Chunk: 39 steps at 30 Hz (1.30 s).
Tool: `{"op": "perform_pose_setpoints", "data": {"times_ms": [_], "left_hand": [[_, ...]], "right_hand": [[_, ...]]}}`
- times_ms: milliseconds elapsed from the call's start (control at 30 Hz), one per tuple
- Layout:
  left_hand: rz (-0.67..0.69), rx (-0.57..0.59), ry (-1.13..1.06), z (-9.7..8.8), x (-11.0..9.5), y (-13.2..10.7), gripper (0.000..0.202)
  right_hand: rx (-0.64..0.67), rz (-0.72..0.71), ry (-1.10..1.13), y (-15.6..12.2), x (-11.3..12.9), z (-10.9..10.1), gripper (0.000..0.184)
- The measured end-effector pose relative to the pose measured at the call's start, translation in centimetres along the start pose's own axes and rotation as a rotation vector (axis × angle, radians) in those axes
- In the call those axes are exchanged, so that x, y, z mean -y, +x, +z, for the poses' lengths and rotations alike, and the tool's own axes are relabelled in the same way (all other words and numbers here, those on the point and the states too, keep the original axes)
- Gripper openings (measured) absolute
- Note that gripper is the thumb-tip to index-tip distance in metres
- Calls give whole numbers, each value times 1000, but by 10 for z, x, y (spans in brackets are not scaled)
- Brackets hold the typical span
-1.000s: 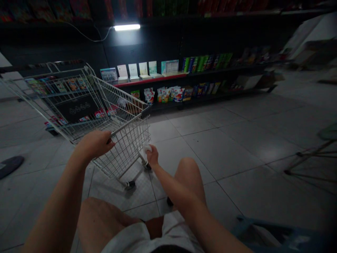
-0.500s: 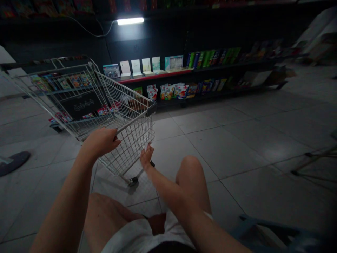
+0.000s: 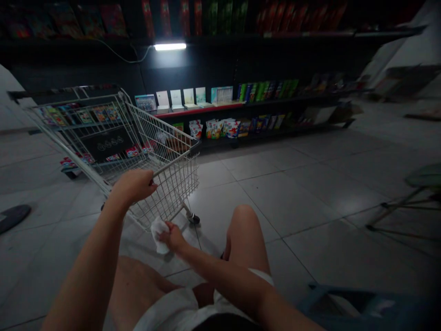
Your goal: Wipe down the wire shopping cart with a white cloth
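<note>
A wire shopping cart (image 3: 175,172) stands in front of me, its basket tilting toward me. My left hand (image 3: 135,185) is closed around the top rim of the basket's near end. Lower down, my right hand (image 3: 173,236) pinches a crumpled white cloth (image 3: 159,234), possibly a tissue, at the bottom front edge of the basket. Part of the cloth hangs below the fingers. One caster wheel (image 3: 194,219) rests on the tiles just beyond my right hand. Inside the cart, a dark panel (image 3: 108,143) is fixed toward its back.
Behind the cart runs a dark shelf unit (image 3: 220,108) with books, boxes and snack bags, lit by a tube light (image 3: 170,47). A blue plastic stool (image 3: 358,303) is at lower right. A folding seat (image 3: 422,177) stands at the right edge, a dark round base (image 3: 15,217) at the left.
My right hand has moved left and down, from the basket's right corner to its bottom edge, and the white cloth now shows plainly. The left hand keeps its hold. The view has tilted up slightly.
</note>
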<state>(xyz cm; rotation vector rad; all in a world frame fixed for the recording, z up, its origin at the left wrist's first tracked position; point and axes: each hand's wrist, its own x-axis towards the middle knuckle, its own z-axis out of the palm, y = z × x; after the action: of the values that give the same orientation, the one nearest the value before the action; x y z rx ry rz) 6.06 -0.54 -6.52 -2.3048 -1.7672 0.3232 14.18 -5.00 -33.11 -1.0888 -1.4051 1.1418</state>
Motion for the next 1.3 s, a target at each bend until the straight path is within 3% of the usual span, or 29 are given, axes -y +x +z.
{"op": "perform_pose_setpoints", "data": {"times_ms": [67, 133, 200, 267, 333, 433, 500, 567, 733, 933, 1100, 1200, 1300], "left_hand": [[-2, -8, 4, -1, -2, -4, 37], [-15, -14, 18, -1, -4, -6, 41], [-22, -17, 32, -1, -6, -9, 45], [-19, -15, 38, -2, -7, -11, 46], [-14, -10, 36, -2, -8, -12, 46], [-19, -16, 30, -3, -11, -13, 44], [-19, -22, 26, -3, -12, -12, 44], [-15, -27, 25, -3, -12, -12, 44], [-7, -18, 51, -4, -11, -17, 44], [13, 15, 54, -2, 2, -31, 55], [16, 24, -25, 12, 34, -50, 58], [-14, 59, -127, 16, 58, -65, 54], [-98, 75, -231, 10, 66, -71, 54]], "right_hand": [[-34, -99, -8, 25, 38, -56, 34], [-257, -431, -107, 61, 88, -112, 44], [-379, -721, -252, 102, 139, -156, 46], [-277, -849, -454, 141, 177, -183, 44], [36, -831, -677, 174, 197, -195, 37], [415, -619, -856, 210, 205, -198, 29], [466, -469, -875, 227, 207, -199, 30], [411, -425, -924, 238, 210, -203, 28], [251, -622, -1151, 242, 210, -208, 15], [243, -584, -1102, 215, 204, -198, 15], [259, -643, -1009, 184, 202, -185, 19], [223, -792, -882, 160, 189, -173, 25], [110, -1029, -728, 132, 163, -152, 29]]}}
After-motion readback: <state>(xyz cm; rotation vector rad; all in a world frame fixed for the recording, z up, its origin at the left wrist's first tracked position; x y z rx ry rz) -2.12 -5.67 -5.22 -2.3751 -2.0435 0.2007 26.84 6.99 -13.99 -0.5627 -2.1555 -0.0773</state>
